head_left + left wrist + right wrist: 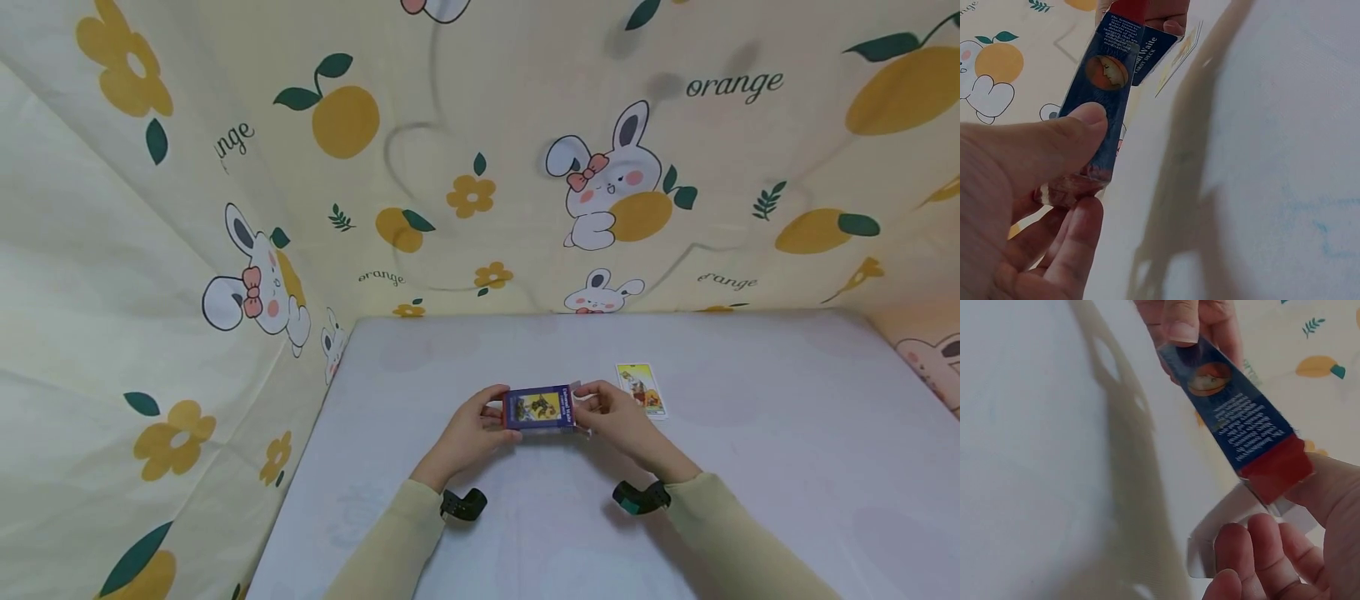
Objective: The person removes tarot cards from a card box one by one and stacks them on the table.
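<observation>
A blue tarot card box [536, 408] with a yellow picture on its front is held up over the table between both hands. My left hand [478, 429] grips its left end, the thumb [1088, 122] on the narrow side with the moon face and fingers beneath. At the box's other end, my right hand [611, 417] holds the opened end, its curled fingers [1266, 547] against the white inside of a flap [1232, 509]. A red end part [1279, 472] shows there. Whether cards are inside cannot be seen.
A tarot card [641, 387] with a yellow picture lies face up on the white-covered table [780, 467], just beyond the right hand. A patterned cloth [495, 108] with rabbits and oranges hangs behind and at the left. Each wrist wears a black camera band [645, 497].
</observation>
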`<state>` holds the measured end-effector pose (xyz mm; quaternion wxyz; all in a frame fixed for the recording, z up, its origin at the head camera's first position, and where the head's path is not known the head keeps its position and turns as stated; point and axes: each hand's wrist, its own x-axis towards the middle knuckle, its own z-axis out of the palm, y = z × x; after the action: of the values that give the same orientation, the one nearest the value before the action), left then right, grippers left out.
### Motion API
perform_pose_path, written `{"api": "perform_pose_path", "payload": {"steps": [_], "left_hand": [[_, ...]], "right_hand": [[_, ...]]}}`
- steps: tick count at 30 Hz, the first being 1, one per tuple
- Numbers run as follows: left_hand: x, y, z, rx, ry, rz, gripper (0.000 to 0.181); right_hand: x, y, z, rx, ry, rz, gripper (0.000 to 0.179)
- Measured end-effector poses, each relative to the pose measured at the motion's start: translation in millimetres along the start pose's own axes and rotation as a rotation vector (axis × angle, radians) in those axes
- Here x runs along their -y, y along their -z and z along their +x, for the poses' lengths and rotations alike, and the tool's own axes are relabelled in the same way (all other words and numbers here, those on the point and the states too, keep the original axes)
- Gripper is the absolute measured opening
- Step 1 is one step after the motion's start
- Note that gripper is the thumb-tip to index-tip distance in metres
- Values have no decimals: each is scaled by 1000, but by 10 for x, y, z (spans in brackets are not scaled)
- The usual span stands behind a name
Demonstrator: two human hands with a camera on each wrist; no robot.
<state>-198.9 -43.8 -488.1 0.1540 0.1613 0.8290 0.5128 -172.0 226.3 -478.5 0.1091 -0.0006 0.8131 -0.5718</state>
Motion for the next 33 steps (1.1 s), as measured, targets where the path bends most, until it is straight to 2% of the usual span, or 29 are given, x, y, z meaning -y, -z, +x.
{"api": "perform_pose_path", "payload": {"steps": [8, 21, 25, 33], "left_hand": [[-43, -15, -8, 13, -15, -56, 79], [11, -8, -10, -10, -12, -40, 81], [21, -3, -11, -12, -11, -38, 81], [36, 12, -9, -22, 0, -27, 82]], "right_hand": [[-44, -44, 22, -2, -27, 27, 38], [-6, -11, -14, 11, -33, 17, 43], [20, 9, -31, 10, -55, 31, 47], [-37, 92, -27, 4, -25, 83, 49]]}}
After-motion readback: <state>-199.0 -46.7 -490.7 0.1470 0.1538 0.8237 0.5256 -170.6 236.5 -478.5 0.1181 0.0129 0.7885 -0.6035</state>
